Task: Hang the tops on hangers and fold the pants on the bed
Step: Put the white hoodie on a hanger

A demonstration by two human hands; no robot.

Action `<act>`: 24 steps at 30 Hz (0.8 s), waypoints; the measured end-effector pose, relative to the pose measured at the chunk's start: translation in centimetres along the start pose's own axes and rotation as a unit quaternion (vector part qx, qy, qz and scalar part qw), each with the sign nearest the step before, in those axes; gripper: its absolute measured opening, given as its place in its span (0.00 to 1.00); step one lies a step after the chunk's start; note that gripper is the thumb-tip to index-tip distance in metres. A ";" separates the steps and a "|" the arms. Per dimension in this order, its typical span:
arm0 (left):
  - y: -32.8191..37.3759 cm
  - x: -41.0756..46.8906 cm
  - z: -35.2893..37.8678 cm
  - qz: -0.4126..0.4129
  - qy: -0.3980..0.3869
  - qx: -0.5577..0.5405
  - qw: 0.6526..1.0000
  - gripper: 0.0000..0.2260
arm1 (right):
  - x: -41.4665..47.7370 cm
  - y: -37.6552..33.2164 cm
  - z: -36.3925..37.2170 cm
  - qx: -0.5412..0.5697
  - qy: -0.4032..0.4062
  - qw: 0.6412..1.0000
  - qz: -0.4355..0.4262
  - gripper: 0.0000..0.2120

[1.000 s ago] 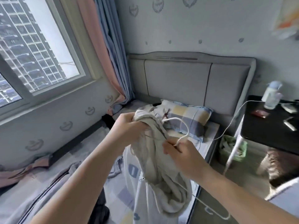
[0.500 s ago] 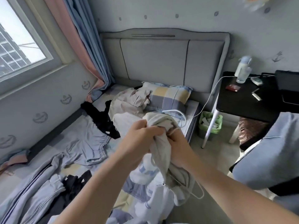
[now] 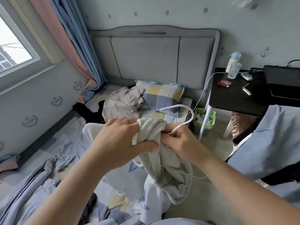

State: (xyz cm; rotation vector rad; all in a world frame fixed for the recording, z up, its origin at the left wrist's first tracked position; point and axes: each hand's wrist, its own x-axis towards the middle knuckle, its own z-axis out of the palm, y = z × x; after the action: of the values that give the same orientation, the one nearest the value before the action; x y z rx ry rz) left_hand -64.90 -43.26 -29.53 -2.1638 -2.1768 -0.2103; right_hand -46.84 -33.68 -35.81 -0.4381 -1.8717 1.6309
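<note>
Since a second ago, drawn closer together and lower over the bed [image 3: 69, 140]. Grips the bunched upper end of the cream top [image 3: 168, 169] with the left hand [image 3: 123, 140], fingers over, thumb under. Pinches the neck of the white hanger [image 3: 192, 114] against that same cloth with the right hand [image 3: 183, 143], just beside the left thumb. Holds the hook clear above the fabric, arching toward the checked pillow [image 3: 162, 95]. Lets the rest of the top droop at the bed's near edge, above other clothes [image 3: 152, 203].
</note>
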 end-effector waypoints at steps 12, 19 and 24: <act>-1.8 -1.9 4.4 -0.122 0.045 -0.232 0.964 0.23 | -0.1 2.7 -0.6 -0.129 0.072 0.989 0.014 0.10; -2.0 -2.0 6.6 -0.147 0.057 -0.316 0.936 0.22 | 0.1 2.8 -0.5 -0.232 0.078 0.969 -0.022 0.09; -1.9 -2.5 7.9 -0.208 0.142 -0.394 0.884 0.19 | -3.0 5.7 1.1 -0.295 0.225 0.921 -0.120 0.07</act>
State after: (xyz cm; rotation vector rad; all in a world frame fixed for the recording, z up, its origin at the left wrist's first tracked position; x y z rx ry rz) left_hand -66.35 -44.60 -37.79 -1.6791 -2.5992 -1.5646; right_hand -46.08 -35.36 -42.11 -0.7283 -1.9245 0.6995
